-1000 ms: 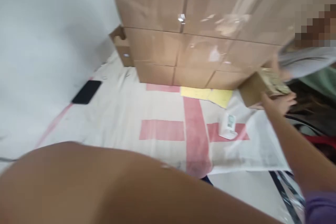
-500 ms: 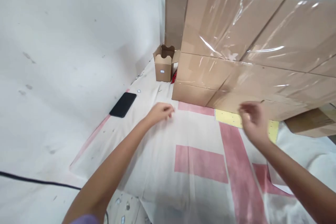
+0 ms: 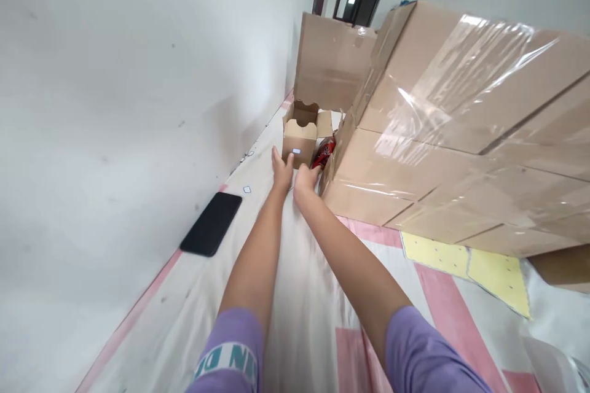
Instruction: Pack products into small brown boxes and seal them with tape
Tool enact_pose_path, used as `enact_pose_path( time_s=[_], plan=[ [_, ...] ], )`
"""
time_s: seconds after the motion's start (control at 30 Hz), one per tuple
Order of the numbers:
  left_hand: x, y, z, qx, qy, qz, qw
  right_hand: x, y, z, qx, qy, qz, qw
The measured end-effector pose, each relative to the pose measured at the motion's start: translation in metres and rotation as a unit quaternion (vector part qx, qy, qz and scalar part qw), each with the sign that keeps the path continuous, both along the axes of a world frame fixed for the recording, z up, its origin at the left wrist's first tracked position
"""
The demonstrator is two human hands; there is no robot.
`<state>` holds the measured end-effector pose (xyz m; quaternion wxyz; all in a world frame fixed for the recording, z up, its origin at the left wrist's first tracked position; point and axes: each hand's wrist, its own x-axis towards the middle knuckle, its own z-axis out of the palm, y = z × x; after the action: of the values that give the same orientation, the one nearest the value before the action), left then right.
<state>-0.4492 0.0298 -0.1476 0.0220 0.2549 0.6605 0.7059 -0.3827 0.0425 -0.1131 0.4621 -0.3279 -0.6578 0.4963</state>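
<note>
A small open-topped cardboard box [image 3: 294, 146] with scalloped rims and a white label stands in front of me by the wall, its right flap folded out. My left hand [image 3: 281, 170] is at its lower left front corner, open, thumb and fingers apart. Just below its front right corner is my right hand [image 3: 305, 180], its thumb apart from the foreshortened fingers, which look open. Neither hand plainly grips anything. A shiny red packet [image 3: 324, 151] lies right of the box, close to my right fingertips and partly hidden by the large cartons.
Large taped cardboard [image 3: 461, 153] rises on the right, with another cardboard panel [image 3: 332, 61] behind the small box. A black phone [image 3: 212, 224] lies by the white wall [image 3: 138, 104]. Yellow patches [image 3: 437, 255] show on the pink-and-white cloth [image 3: 452, 313].
Both hands have moved forward and come together at the small box, the right one sweeping in from the far right. My view has shifted, bringing more of the red packet into sight.
</note>
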Motion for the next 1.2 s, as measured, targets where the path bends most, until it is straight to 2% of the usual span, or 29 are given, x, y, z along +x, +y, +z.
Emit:
enact_pose_path(
  time_s=[0.1, 0.23, 0.33, 0.5, 0.6, 0.7, 0.77, 0.83, 0.9, 0.97, 1.03, 1.1, 1.2],
  plan=[
    [-0.015, 0.005, -0.015, 0.002, 0.01, -0.022, 1.0, -0.01, 0.017, -0.009, -0.07, -0.014, -0.106, 0.992],
    [-0.026, 0.012, -0.023, -0.02, 0.025, -0.022, 0.999, -0.018, 0.026, -0.011, -0.107, -0.019, -0.158, 0.981],
    [-0.03, 0.012, -0.023, -0.03, 0.032, -0.007, 0.999, -0.026, 0.035, -0.003, -0.126, -0.029, -0.176, 0.976],
    [-0.034, 0.007, -0.022, -0.011, 0.041, -0.017, 0.999, -0.031, 0.044, 0.004, -0.138, -0.078, -0.19, 0.969],
    [-0.037, 0.005, -0.02, 0.002, 0.036, -0.003, 0.999, -0.028, 0.042, 0.005, -0.112, -0.105, -0.176, 0.973],
    [-0.037, 0.001, -0.013, 0.014, 0.032, 0.039, 0.999, -0.024, 0.037, 0.009, -0.073, -0.112, -0.147, 0.98],
    [-0.034, -0.007, -0.005, 0.028, 0.032, 0.094, 0.995, -0.02, 0.029, 0.011, -0.052, -0.11, -0.113, 0.986],
    [-0.032, -0.021, 0.004, 0.045, 0.026, 0.179, 0.982, -0.016, 0.015, 0.013, -0.031, -0.102, -0.068, 0.992],
    [-0.031, -0.039, 0.014, 0.056, 0.011, 0.274, 0.96, -0.011, -0.003, 0.013, 0.009, -0.088, -0.02, 0.996],
    [-0.033, -0.055, 0.029, 0.058, -0.001, 0.342, 0.938, -0.003, -0.022, 0.015, 0.074, -0.073, 0.026, 0.994],
    [-0.031, -0.07, 0.05, 0.062, -0.001, 0.37, 0.927, 0.01, -0.036, 0.023, 0.128, -0.054, 0.075, 0.987],
    [-0.021, -0.084, 0.08, 0.066, 0.003, 0.374, 0.925, 0.03, -0.045, 0.039, 0.154, -0.028, 0.126, 0.98],
    [0.016, -0.111, 0.128, 0.065, -0.012, 0.367, 0.928, 0.072, -0.061, 0.073, 0.202, 0.006, 0.188, 0.961]
  ],
)
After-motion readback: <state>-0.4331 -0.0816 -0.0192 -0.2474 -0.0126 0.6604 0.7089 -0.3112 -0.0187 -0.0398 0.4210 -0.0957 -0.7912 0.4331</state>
